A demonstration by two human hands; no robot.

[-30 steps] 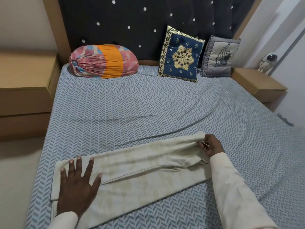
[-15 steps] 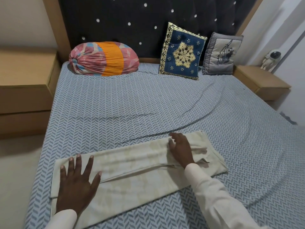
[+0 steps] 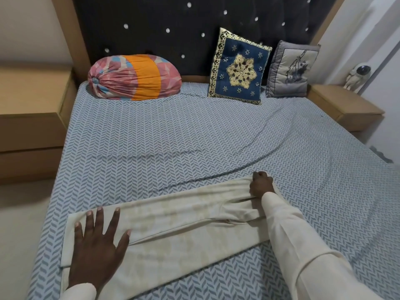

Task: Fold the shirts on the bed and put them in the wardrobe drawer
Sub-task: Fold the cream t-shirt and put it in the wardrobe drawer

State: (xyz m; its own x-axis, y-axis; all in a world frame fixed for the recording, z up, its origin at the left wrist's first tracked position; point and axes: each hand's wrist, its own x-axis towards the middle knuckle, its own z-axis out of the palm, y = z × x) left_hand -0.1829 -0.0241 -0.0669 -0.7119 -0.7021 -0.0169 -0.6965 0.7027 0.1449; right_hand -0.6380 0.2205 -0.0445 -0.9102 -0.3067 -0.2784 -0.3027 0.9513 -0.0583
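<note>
At the near left, the left hand point(image 3: 97, 241) lies flat with fingers spread, pressing down the left end of the cream shirt point(image 3: 184, 224). The shirt is folded into a long strip along the near edge of the bed point(image 3: 173, 137). At the strip's right end, a little farther in, the right hand point(image 3: 260, 185) is curled and seems to grip the bunched fabric.

The layers are loose and slack near that grip, so a pull to the right would likely drag the upper layer off the lower one and skew the fold. If the flat hand lifts early, the whole strip may slide. It lies close to the bed's near edge and could slip towards the floor.

Farther off, a left bedside cabinet point(image 3: 32, 118) and a right bedside cabinet point(image 3: 344, 107) flank the bed, their fronts closed, so I cannot tell what they hold. No wardrobe drawer is in view. A small white figurine point(image 3: 357, 77) stands by the right one.
</note>
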